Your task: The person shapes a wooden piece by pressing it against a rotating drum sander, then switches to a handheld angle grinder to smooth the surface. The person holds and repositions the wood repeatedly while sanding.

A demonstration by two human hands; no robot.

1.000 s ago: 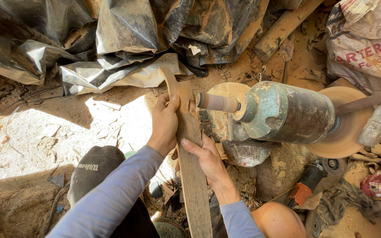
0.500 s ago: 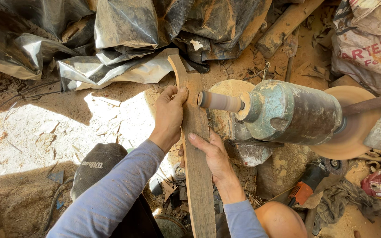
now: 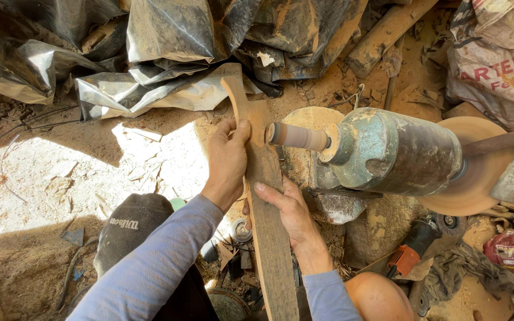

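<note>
- Left hand: closed around the left edge of a long, shaped wooden blank, fingers wrapped over its face and thumb near its upper part, level with the sanding drum.
- Right hand: laid on the right edge of the same blank, lower down than the left hand, fingers spread flat across the wood, gripping it from the side.
- Wooden blank: runs from the bottom edge of the view up to a narrow, curved tip just before the crumpled plastic sheeting; held near upright in the frame, its right edge meeting the drum's end.
- Sanding drum: a small tan cylinder projecting leftward from the motor, its tip touching the blank between the two hands.
- Motor housing: a worn, greenish-grey cylinder lying horizontally; a large tan sanding disc sits at its right end.
- Ground: covered with sawdust and wood chips, sunlit at left.
- Dark cap: lies on the ground just left of the left forearm.
- Orange-bodied power tool: rests below the motor, near a knee at the bottom edge.
- Printed sack: upper right, beside timber offcuts.
</note>
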